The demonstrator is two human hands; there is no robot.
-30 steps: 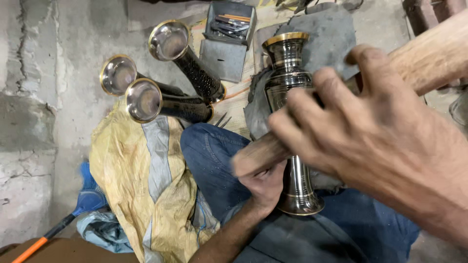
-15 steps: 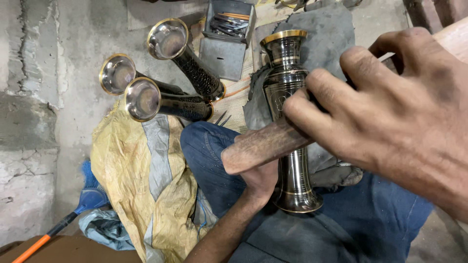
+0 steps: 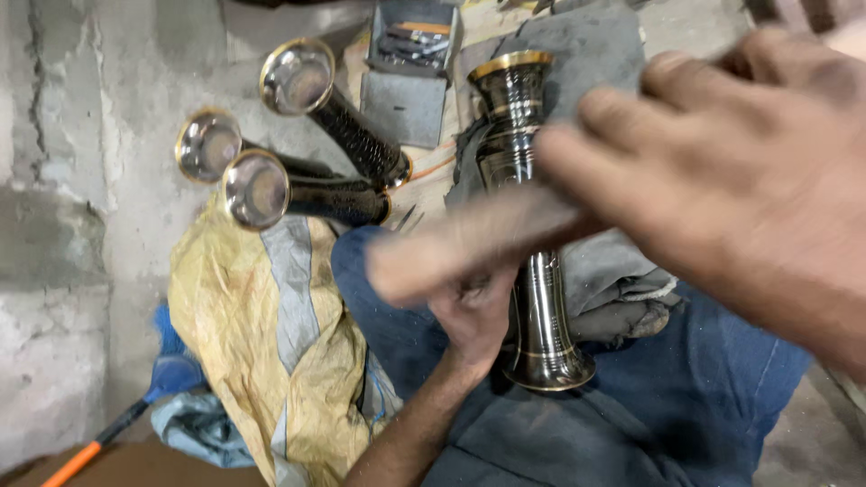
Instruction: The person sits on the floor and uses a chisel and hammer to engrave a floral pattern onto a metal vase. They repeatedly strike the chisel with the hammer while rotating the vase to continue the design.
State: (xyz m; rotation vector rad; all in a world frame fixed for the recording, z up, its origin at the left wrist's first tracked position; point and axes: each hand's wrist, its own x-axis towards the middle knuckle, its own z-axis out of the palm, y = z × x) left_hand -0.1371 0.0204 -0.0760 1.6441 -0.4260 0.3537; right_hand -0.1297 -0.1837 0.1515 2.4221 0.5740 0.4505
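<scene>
Head view: right hand (image 3: 722, 171) fingers gripped blurred wooden mallet (image 3: 469, 239); left hand (image 3: 474, 316) fingers clasped vase (image 3: 528, 225) on lap. Three vases (image 3: 298, 153) lay far left, apparently finished.

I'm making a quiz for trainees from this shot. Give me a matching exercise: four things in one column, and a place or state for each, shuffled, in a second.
Things:
1. wooden stick
2. tall metal vase
3. yellow sack
4. grey metal box

Places or states:
A. spread on the floor
B. blurred, in the right hand
C. holds small tools
D. steadied by the left hand

Pairs: 1-B, 2-D, 3-A, 4-C
</scene>
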